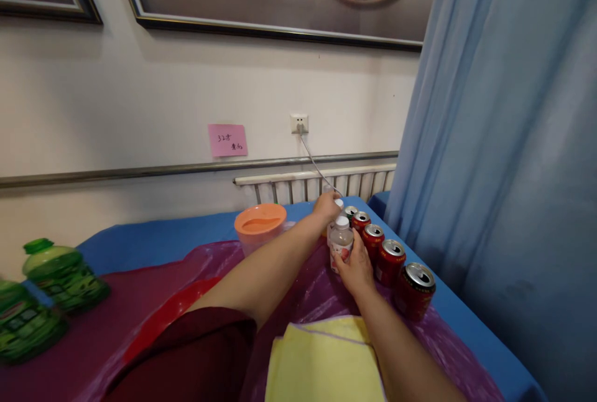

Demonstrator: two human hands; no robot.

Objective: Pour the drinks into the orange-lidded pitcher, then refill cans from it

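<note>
Bottle (341, 245), small and clear with a white cap (342, 221) and a strawberry-coloured label, stands upright over the purple sheet (303, 296), at the inner edge of a row of cans. Whether its base touches the sheet, I cannot tell. The right hand (358, 267) is at its 5 o'clock, fingers and thumb closed around the lower body.

At the bottle's 12 o'clock, just behind it, is a second bottle (339, 203), also white-capped and mostly hidden. The left hand (325, 205) is at 11 o'clock, its fingers bent beside that second cap; I cannot tell whether they grip anything.

The cans (390, 257), five of them, run from 1 o'clock at the far end to 4 o'clock at the near end. Four are red; the farthest shows some green. All stand upright with their tops opened.

A tub (260, 220) with an orange top sits at 9 o'clock, behind the left forearm. Farther out, also near 9, are two green bottles (65, 277). A folded yellow cloth (324, 361) lies at 6 o'clock, between the forearms. Beyond the blue table (186, 231), a pink note (227, 140) is at 10 o'clock, a socket (299, 123) at 11 and a curtain (489, 140) at 2.
</note>
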